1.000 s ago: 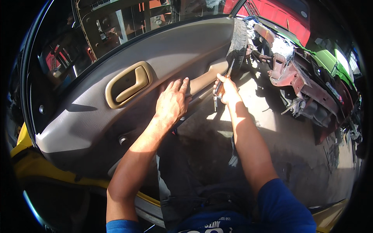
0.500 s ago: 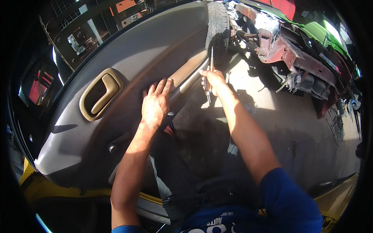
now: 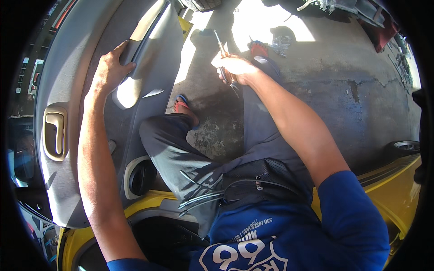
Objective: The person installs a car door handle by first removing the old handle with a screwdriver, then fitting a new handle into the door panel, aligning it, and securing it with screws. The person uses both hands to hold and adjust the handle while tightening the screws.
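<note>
My right hand is closed round a screwdriver, held in the air to the right of the car door. Its long thin shaft points away from me, and part of its handle is hidden in my fingers. Other slim ends stick out below the fist; I cannot make out whether they belong to a second tool. My left hand lies on the armrest of the grey door panel, thumb and forefinger spread, holding nothing. Nearer me on that panel is a tan inner door handle.
A round speaker opening sits low on the door, beside the yellow door sill. Yellow bodywork stands at the right. A tyre and a dark red car part are at the far edge. Thin cables hang at my waist.
The view has swung down and right, bringing my legs and the floor into sight. My right hand still holds the screwdriver, now farther from the door. The left hand stays on the armrest.
</note>
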